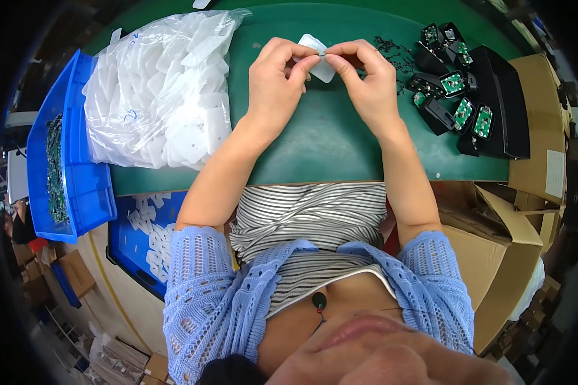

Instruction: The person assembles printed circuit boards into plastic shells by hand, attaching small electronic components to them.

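Head view, and both hands are up at the far side of the green tabletop (302, 151), fingertips meeting! Left hand (276, 93) has thumb and index finger pinched together; right hand (370, 83) mirrors it, and between them sits a tiny dark piece (321, 55), so covered by the fingertips that its shape can't be made out. Just behind them, a flat white plastic plate with rounded corners (325, 72) shows above and below the fingers, its middle hidden; whether it touches the table, I can't tell.

Over to the left, a bulging transparent plastic bag (154, 96) packed with white plates, the lower layers buried. Beside it, a blue plastic bin (90, 199) holds a green-and-dark heap too fine to sort by eye. Below, a blue tray of white parts (131, 247) is partly cut off by the table edge and the sleeve.

On the right, scattered small black parts (401, 64) lie near black plastic housings with green circuit boards (453, 83), overlapping too closely to count. At the rim, everything sinks into dark, bent blur.
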`<state>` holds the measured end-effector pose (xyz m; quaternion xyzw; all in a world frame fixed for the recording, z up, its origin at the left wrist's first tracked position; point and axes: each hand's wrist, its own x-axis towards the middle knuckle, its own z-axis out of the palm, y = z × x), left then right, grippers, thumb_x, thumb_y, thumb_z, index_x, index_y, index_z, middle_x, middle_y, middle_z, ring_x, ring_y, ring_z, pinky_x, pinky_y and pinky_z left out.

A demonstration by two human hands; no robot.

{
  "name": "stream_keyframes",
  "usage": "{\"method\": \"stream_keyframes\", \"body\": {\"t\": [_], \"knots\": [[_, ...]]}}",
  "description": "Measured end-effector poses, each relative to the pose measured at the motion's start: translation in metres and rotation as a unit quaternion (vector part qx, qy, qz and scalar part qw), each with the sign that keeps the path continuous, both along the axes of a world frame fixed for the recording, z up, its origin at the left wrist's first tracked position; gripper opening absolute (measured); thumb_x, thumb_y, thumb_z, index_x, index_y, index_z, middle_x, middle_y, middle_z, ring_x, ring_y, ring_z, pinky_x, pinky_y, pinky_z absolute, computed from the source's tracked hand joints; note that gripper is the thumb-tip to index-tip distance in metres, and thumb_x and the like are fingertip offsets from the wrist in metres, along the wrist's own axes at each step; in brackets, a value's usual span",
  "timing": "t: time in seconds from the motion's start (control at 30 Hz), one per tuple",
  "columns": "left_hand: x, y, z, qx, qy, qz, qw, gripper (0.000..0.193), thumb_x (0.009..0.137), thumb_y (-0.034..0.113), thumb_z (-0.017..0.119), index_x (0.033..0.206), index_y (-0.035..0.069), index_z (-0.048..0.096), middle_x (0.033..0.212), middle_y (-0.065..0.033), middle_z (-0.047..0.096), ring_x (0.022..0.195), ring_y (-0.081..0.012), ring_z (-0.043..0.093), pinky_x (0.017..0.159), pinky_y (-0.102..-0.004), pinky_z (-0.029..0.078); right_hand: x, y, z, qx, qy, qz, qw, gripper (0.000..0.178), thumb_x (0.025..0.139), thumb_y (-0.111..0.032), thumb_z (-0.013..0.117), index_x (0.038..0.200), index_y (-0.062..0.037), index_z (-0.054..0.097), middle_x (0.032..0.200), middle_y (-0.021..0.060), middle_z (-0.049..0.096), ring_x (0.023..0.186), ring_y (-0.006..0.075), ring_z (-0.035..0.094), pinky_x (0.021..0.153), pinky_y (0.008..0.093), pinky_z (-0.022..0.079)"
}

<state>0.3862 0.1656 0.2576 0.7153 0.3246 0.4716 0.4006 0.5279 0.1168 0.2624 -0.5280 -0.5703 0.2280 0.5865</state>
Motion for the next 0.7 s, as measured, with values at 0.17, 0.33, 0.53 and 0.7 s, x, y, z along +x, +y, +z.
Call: {"method": "stream_keyframes", "body": {"t": [0.17,0.33,0.53,0.7], "knots": [[0.0028,-0.0033,-0.0006,-0.096,-0.103,-0.029,0.990,0.022,0.085,-0.002,0.058,0.107,-0.003,0.056,0.089,-0.0076,0.057,0.066,-0.0130,0.062,0.054,-0.0210,0.050,0.0053,0.0046,-0.0071,0.107,-0.232,-0.073,0.964,0.010,0.080,-0.010,0.066,0.082,-0.0016,0.060,0.076,0.0057,0.058,0.065,0.0158,0.056,0.056,0.0271,0.046],[-0.0014,-0.0032,0.0051,-0.251,-0.110,-0.039,0.961,0.018,0.089,0.000,0.053,0.105,-0.008,0.052,0.090,-0.0141,0.066,0.079,-0.0186,0.068,0.069,-0.0256,0.054,0.0005,0.0018,-0.0060,0.049,-0.133,-0.059,0.988,0.010,0.080,-0.009,0.066,0.082,-0.0012,0.060,0.076,0.0052,0.057,0.063,0.0152,0.054,0.057,0.0268,0.046],[-0.0019,-0.0029,-0.0013,-0.252,-0.112,-0.063,0.959,0.017,0.091,0.008,0.054,0.100,-0.006,0.054,0.087,-0.0145,0.067,0.083,-0.0169,0.067,0.075,-0.0232,0.051,-0.0013,-0.0014,-0.0034,-0.026,-0.051,-0.042,0.997,0.011,0.082,-0.010,0.065,0.083,-0.0008,0.060,0.076,0.0033,0.055,0.061,0.0107,0.049,0.056,0.0236,0.044],[0.0000,-0.0041,-0.0039,-0.217,-0.107,-0.071,0.968,0.014,0.089,0.006,0.055,0.098,-0.005,0.054,0.089,-0.0112,0.065,0.084,-0.0162,0.067,0.073,-0.0230,0.051,0.0009,-0.0004,-0.0072,-0.067,-0.020,-0.023,0.997,0.013,0.082,-0.012,0.065,0.083,0.0000,0.061,0.073,0.0018,0.057,0.061,0.0080,0.049,0.056,0.0225,0.043]]}}
